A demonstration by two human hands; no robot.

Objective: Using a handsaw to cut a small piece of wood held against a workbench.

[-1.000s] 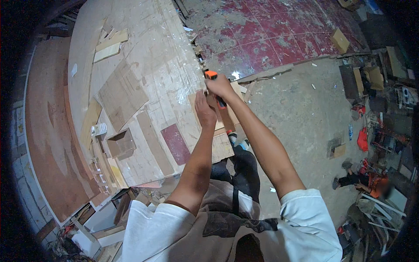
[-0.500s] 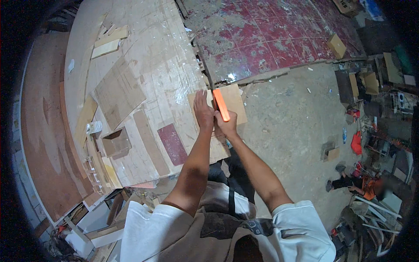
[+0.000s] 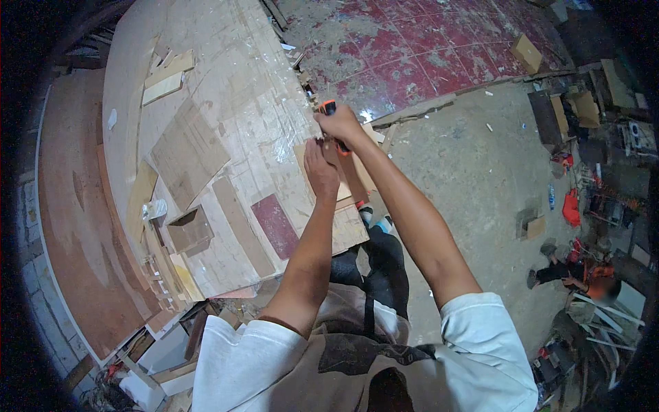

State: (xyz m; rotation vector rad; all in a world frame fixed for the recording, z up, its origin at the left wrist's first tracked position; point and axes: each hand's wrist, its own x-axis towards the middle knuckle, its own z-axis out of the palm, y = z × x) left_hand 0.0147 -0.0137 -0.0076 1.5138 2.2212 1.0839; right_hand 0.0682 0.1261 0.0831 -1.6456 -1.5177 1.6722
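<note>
Right hand [image 3: 341,126] wraps an orange-and-black tool [image 3: 328,108] as the left hand [image 3: 321,168] lies flat beside it

The person stands at the near right corner of a large wooden table [image 3: 233,41], both bare arms stretched forward from white sleeves. The right hand is closed around the tool, with orange showing above and below the fist. What kind of tool it is cannot be fairly told, since the fingers cover most of it. The left hand is palm down on a pale board [image 3: 301,156] at the table's right edge, its fingers straight and close together, pointing away from the body. The tool is just to the right of those fingertips, over the board. A brown strip [image 3: 354,182] runs from beneath the right wrist back toward the person's legs.

To the left on the table lie a dark red panel [image 3: 276,225], a long brown plank [image 3: 240,223] and a small wooden box [image 3: 190,230] with a hollow side. Farther off are a broad brown board [image 3: 189,154] set at a slant and some pale offcuts [image 3: 165,88].

Beyond the table is a stained red tiled floor [image 3: 425,62]. Bare grey floor [image 3: 467,158] spreads to the right, where another person in orange [image 3: 594,275] is near the picture's rim.
</note>
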